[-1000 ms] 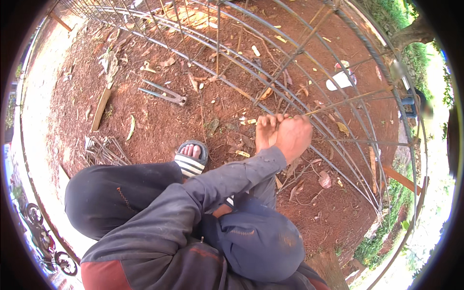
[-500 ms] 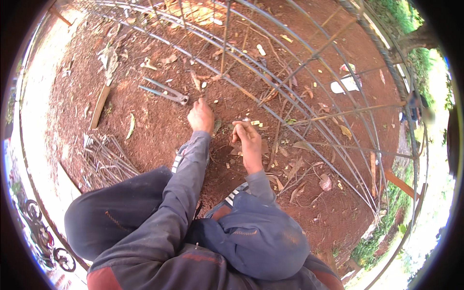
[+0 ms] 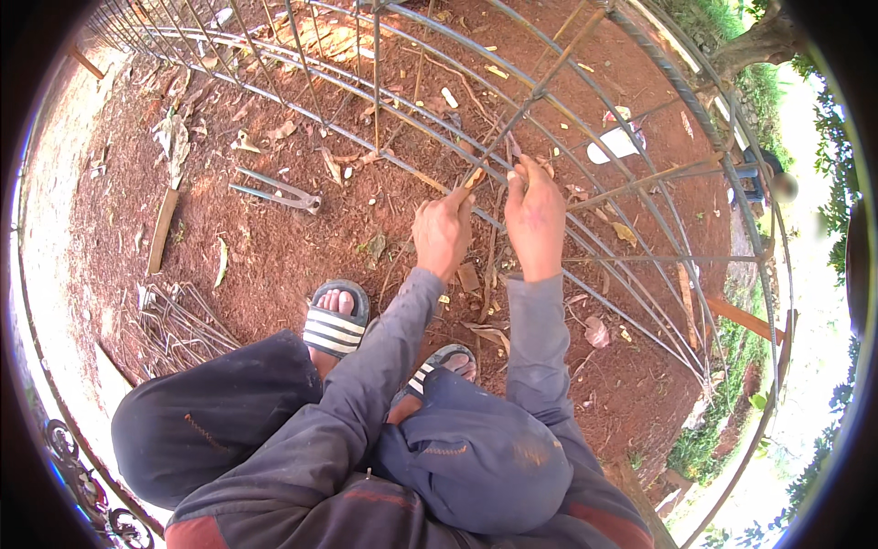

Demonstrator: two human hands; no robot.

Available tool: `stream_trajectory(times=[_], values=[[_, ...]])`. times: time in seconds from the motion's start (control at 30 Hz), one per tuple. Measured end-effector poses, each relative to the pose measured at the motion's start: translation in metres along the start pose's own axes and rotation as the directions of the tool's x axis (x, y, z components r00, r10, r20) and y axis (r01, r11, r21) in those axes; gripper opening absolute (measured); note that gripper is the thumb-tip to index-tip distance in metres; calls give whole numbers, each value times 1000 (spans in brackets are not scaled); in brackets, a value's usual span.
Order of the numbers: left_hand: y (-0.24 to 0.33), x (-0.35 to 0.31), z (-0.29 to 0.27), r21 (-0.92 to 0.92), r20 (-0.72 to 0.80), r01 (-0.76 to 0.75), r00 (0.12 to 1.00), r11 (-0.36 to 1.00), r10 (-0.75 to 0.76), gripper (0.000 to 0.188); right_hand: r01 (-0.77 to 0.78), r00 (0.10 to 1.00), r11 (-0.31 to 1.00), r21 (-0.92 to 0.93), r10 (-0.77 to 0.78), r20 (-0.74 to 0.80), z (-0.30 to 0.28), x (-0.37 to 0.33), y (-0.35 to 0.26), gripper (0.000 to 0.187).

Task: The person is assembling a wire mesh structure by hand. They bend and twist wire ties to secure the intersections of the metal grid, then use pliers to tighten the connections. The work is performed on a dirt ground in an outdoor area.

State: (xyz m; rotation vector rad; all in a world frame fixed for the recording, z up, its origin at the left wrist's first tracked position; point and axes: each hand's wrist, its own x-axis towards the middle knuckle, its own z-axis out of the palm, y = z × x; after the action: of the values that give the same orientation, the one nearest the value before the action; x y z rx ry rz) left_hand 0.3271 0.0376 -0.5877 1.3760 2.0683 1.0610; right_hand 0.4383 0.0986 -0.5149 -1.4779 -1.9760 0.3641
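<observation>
A cage of long grey steel bars (image 3: 622, 163) and thinner rusty cross rods (image 3: 376, 82) stretches over the ground ahead of me. At a spot where a rusty rod meets the long bars, my left hand (image 3: 443, 234) has its fingers pinched together, and its tips are right by the crossing. My right hand (image 3: 536, 220) is just to its right, fingers closed and pointing away from me among the bars. What either hand grips is too small or hidden to tell. Blue-handled pincers (image 3: 282, 194) lie on the soil to the left, untouched.
A bundle of bent rods (image 3: 178, 325) lies left of my knee, below a narrow wood strip (image 3: 163, 231). My sandalled feet (image 3: 337, 316) rest on red soil with dry leaves. A white scrap (image 3: 615, 145) lies beyond the bars. A tree trunk (image 3: 754, 46) stands far right.
Both hands have moved forward and right, from over the soil to the bar crossing. My right hand's fingers have closed further. The view has shifted, and my left foot now shows.
</observation>
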Motion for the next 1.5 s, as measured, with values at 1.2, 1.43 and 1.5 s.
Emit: stream_trajectory(times=[1.2, 1.43, 1.5], values=[[24, 198, -46, -89, 936, -402, 279, 911, 215, 24, 211, 963, 913, 350, -133, -234, 47, -18, -4, 11], [33, 174, -69, -28, 871, -497, 414, 867, 266, 38, 167, 969, 922, 351, -87, -231, 46, -16, -1, 8], [32, 142, -79, -31, 688, -524, 606, 851, 398, 35, 175, 966, 915, 363, -89, -242, 43, -14, 0, 8]])
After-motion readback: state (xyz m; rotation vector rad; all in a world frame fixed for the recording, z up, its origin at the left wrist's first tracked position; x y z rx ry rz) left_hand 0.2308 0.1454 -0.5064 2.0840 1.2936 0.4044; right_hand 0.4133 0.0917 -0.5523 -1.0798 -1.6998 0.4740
